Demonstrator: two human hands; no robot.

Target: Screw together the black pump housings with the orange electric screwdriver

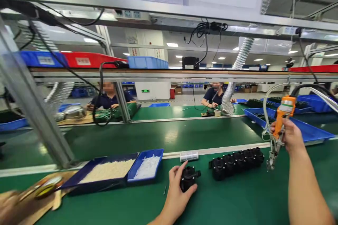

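Observation:
My left hand is closed around a black plastic part with a short side spout, standing on the green work surface. My right hand grips an orange power screwdriver fed by a clear tube and a black cable. The tool's metal tip points down and hangs over the surface, apart from any part. Between the two hands, several like black parts stand in a tight row. Just behind my left hand lies a white, translucent cylinder. A tiny thin piece rests left of that hand.
To the left are a dark blue tray of cream pieces and a smaller blue tray of white pieces. Another person's blurred hand is at the left edge. A metal upright and a shelf cross the view. Two co-workers sit opposite.

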